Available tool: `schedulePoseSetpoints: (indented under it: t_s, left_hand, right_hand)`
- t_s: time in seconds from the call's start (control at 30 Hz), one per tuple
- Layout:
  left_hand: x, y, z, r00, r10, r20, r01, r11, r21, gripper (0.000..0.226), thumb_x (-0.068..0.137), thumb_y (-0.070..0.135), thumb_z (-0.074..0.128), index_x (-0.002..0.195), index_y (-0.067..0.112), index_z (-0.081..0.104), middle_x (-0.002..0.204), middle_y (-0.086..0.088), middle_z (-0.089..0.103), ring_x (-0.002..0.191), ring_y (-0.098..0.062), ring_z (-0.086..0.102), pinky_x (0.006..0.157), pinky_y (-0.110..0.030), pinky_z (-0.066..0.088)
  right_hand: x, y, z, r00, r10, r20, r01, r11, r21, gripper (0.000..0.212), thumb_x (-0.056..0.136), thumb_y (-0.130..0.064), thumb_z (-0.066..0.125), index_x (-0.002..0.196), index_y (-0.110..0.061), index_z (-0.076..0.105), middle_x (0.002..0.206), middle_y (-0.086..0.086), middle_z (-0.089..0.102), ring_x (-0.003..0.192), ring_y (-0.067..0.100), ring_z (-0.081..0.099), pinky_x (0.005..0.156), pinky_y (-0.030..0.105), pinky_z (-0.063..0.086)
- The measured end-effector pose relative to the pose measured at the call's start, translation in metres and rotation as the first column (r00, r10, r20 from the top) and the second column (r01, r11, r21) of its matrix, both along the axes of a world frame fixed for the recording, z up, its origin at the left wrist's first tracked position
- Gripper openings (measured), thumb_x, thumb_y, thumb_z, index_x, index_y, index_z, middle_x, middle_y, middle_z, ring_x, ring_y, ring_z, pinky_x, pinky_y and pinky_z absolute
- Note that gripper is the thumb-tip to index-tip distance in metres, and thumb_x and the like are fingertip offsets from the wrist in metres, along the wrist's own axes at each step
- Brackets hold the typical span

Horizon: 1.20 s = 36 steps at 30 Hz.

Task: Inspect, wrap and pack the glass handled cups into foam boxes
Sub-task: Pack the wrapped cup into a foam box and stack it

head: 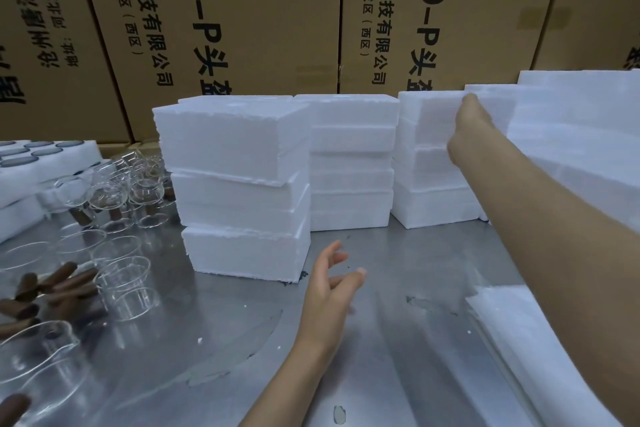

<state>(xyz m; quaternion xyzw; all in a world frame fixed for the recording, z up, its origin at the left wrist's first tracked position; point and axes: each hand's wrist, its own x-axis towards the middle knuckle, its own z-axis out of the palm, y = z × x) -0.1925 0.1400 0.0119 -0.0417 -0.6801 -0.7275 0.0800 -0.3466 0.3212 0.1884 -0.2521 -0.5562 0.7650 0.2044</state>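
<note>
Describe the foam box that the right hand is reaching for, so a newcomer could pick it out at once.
Along the back of the metal table, in front of the cardboard cartons, stand several stacks of white foam boxes. Take the third stack from the left; the box wanted is its top one. Unlike every other foam box, it has the right hand at its upper right edge.

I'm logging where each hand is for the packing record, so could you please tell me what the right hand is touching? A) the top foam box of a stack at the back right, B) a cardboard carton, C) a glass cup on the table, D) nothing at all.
A: the right hand reaches up to the top foam box of the back right stack, while the left hand hovers open above the metal table.
</note>
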Motion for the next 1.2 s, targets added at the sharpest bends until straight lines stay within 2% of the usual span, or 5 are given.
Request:
schedulePoseSetpoints:
  t_s: [0.13, 0.27, 0.4, 0.7, 1.2]
  left_hand:
    - [0.002, -0.003, -0.001, 0.946, 0.304, -0.109, -0.302, 0.953, 0.040, 0.027, 0.085, 0.003, 0.058, 0.094, 0.029, 0.056, 0.098, 0.004, 0.059, 0.067, 0.005, 0.053, 0.059, -0.008, 0.040]
    - [0.000, -0.029, 0.009, 0.747, 0.626, -0.225, -0.634, 0.772, 0.042, 0.032, 0.081, -0.006, 0.054, 0.091, 0.023, 0.047, 0.100, 0.000, 0.049, 0.087, -0.020, 0.049, 0.077, -0.029, 0.043]
    - [-0.010, -0.076, 0.011, 0.556, 0.809, -0.193, -0.816, 0.575, 0.059, 0.040, 0.077, -0.011, 0.054, 0.116, -0.004, 0.048, 0.119, -0.018, 0.041, 0.111, -0.033, 0.044, 0.096, -0.037, 0.033]
    - [-0.026, -0.123, 0.003, 0.783, 0.621, 0.026, -0.609, 0.775, -0.170, 0.078, 0.084, -0.003, 0.050, 0.151, 0.001, 0.010, 0.152, -0.019, 0.025, 0.140, -0.032, 0.028, 0.115, -0.043, 0.024]
    - [-0.022, -0.129, 0.004, 0.734, 0.677, 0.052, -0.654, 0.725, -0.215, 0.067, 0.085, 0.003, 0.052, 0.146, 0.004, 0.024, 0.145, -0.018, 0.029, 0.133, -0.034, 0.034, 0.107, -0.037, 0.029]
  right_hand:
    - [0.033, -0.032, -0.041, 0.978, -0.208, -0.012, 0.207, 0.978, -0.024, 0.037, 0.089, -0.034, 0.049, 0.120, -0.016, 0.039, 0.131, 0.003, 0.038, 0.111, 0.023, 0.040, 0.084, 0.028, 0.028]
    - [0.086, -0.102, -0.122, 0.968, 0.227, -0.110, -0.207, 0.963, 0.171, 0.029, 0.092, -0.031, 0.052, 0.113, -0.016, 0.039, 0.112, 0.001, 0.049, 0.097, 0.019, 0.048, 0.082, 0.029, 0.037]
    - [0.113, -0.153, -0.176, 0.881, 0.472, -0.022, -0.428, 0.817, 0.386, 0.057, 0.088, -0.035, 0.061, 0.133, -0.015, 0.033, 0.118, -0.002, 0.043, 0.105, 0.016, 0.048, 0.092, 0.030, 0.039]
    - [0.104, -0.164, -0.189, 0.855, 0.518, 0.038, -0.438, 0.679, 0.589, 0.042, 0.092, -0.041, 0.051, 0.129, -0.024, 0.038, 0.120, -0.011, 0.054, 0.094, 0.010, 0.056, 0.084, 0.030, 0.042]
    - [0.106, -0.162, -0.186, 0.779, 0.603, 0.169, -0.534, 0.499, 0.683, 0.052, 0.087, -0.012, 0.040, 0.136, -0.030, 0.044, 0.137, -0.017, 0.050, 0.105, 0.017, 0.060, 0.096, 0.035, 0.044]
